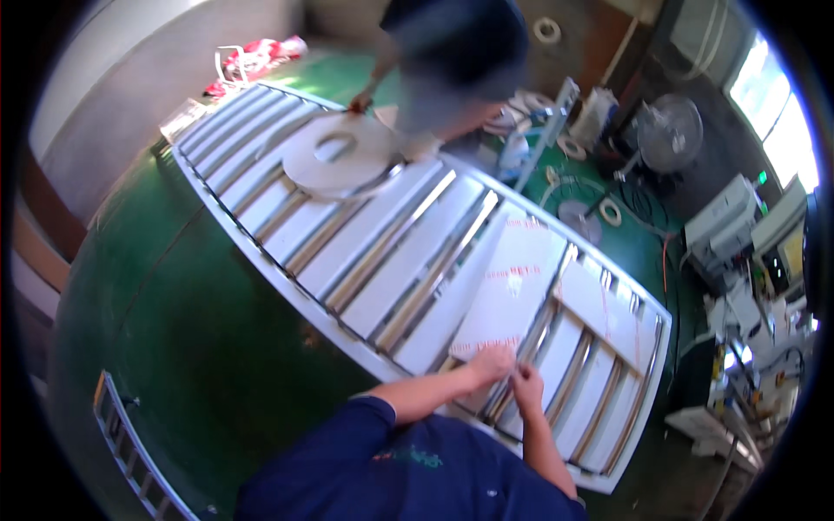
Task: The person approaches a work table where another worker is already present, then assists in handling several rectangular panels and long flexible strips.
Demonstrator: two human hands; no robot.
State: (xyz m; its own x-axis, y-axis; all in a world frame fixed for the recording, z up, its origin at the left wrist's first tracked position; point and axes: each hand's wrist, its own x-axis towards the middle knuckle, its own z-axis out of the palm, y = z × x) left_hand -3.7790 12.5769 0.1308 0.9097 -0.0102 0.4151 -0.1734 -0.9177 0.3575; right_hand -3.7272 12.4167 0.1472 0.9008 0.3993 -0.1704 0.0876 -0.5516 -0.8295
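Note:
My left hand (pixel 493 362) is closed, its fingers pinched together at the near edge of a white sheet with red print (pixel 508 291). Just to its right, my right hand (pixel 526 384) is closed too, thumb and fingers meeting close to the left hand. Whatever lies between the fingers is too small and blurred to make out. Both hands are over the near side of a long white panel (pixel 347 340) crossed by white slats and shiny metal strips. To the right, a second white sheet (pixel 612 321) lies across the strips.
Across the panel, a blurred person (pixel 456 43) in dark clothing leans over a large white ring-shaped roll (pixel 343 156). A fan (pixel 669 132) stands at the far right, near loose rolls and cables. Machines (pixel 725 217) line the right. A ladder-like metal frame (pixel 130 443) is at lower left.

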